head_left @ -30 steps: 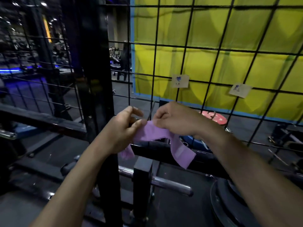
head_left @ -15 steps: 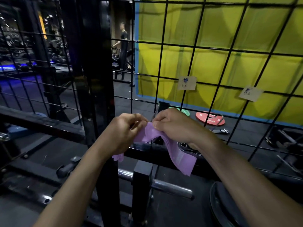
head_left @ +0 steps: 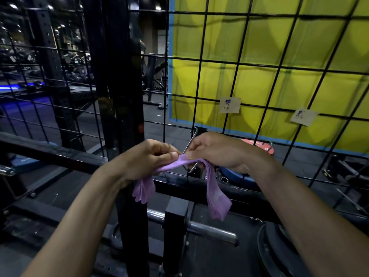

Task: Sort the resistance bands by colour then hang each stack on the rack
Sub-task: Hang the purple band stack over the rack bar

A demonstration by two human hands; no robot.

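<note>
Your left hand (head_left: pixel 146 159) pinches 1 end of the stack of purple resistance bands (head_left: pixel 214 193), thumb over curled fingers, and your right hand (head_left: pixel 217 151) pinches the same stack just to the right, so both hands are closed on it. The stack spans the small gap between your hands directly in front of the black wire grid rack (head_left: pixel 235 76), at its lower part. A short tail of the bands hangs below your left hand and a longer loop drops below your right hand. A bent metal hook (head_left: pixel 191 148) on the rack sits between your 2 hands, with the stack crossing in front of it; whether the bands touch the hook cannot be told. Behind the rack hangs a yellow curtain (head_left: pixel 259 47), and 2 small paper tags (head_left: pixel 229 104) are fixed to the rack above and to the right of your right hand. Below the rack, a steel barbell sleeve (head_left: pixel 211 231) juts out beneath the hanging loop.
</note>
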